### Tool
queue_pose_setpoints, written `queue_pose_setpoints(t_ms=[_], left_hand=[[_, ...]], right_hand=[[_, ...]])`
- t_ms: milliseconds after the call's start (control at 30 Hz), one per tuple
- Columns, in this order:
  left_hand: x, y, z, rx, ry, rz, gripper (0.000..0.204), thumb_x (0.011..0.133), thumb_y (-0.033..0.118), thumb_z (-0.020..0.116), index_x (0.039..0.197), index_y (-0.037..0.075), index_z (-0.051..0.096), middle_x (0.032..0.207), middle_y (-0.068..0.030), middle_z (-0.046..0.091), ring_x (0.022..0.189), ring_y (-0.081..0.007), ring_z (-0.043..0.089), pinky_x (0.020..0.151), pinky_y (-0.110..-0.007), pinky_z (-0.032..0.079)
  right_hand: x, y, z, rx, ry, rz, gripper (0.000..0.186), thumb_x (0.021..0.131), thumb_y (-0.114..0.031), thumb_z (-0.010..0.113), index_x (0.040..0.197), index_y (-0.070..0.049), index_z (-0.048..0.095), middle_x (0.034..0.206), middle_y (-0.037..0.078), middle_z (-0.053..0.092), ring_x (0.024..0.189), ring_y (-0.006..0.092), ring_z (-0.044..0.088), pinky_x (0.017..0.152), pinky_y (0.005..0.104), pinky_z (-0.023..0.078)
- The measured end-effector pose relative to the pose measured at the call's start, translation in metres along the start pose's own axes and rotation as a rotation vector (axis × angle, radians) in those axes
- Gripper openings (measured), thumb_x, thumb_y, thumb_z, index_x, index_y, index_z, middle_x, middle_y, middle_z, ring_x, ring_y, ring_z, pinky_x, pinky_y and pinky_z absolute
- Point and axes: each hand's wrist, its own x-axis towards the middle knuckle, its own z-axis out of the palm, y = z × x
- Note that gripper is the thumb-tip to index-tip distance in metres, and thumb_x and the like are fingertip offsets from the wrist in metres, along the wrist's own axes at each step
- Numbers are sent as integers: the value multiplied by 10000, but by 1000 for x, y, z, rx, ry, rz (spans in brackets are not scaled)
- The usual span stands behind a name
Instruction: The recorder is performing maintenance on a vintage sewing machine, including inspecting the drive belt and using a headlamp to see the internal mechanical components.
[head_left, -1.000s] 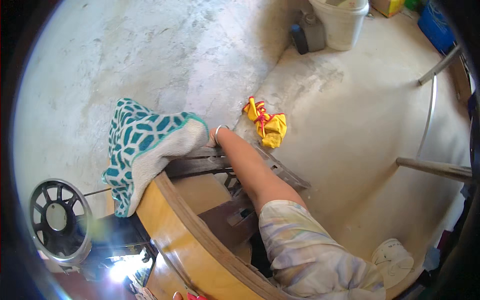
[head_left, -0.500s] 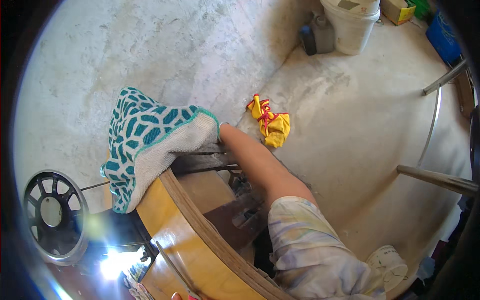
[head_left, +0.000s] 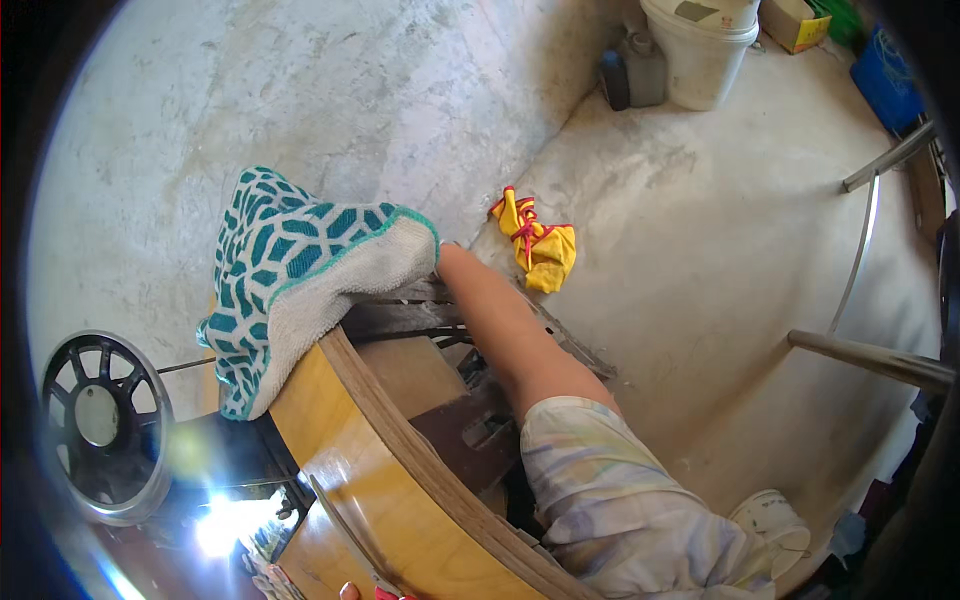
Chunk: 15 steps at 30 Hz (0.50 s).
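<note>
At the bottom edge a single fingertip (head_left: 349, 591) shows, apparently of my left hand; the rest of that hand is out of the picture. Close beside it, a pair of scissors (head_left: 345, 525) with red handles lies on the yellow wooden tabletop (head_left: 330, 420). My right hand does not show. Over the table's far end drapes a cloth (head_left: 300, 250) with a teal and white pattern and a pale terry underside. A bare leg (head_left: 510, 335) in pale shorts (head_left: 620, 490) reaches beside the table, its lower end hidden behind the cloth.
A sewing machine's black handwheel (head_left: 97, 415) and a bright lamp (head_left: 217, 528) are at left. On the concrete floor lies a yellow cloth (head_left: 545, 250) with red edging. White buckets (head_left: 697, 65) stand at the back, a metal-legged frame (head_left: 870, 358) at right.
The leg has shifted slightly left, toward the table. The whole view has moved a little. The cloth, scissors and fingertip keep nearly the same places.
</note>
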Motion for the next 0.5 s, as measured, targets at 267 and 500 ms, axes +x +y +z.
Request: queue_pose_setpoints(t_ms=[267,500], left_hand=[[-19,-3,4,-22,-37,-26,462,727,159,610,1167,113,476,1318,-243,293,1269,-410,200,972,-631,83],[-13,8,0,-4,-26,-45,443,722,150,609,1148,117,491,1313,-239,300,1272,-399,200,966,-637,90]], right_hand=[[-7,14,-8,-271,330,-44,195,711,-132,530,839,-36,642,849,174,630,789,296,612,688,421,474],[-84,56,-66,-368,708,269,164,700,-119,546,806,-67,660,824,175,620,776,317,605,696,374,479]])
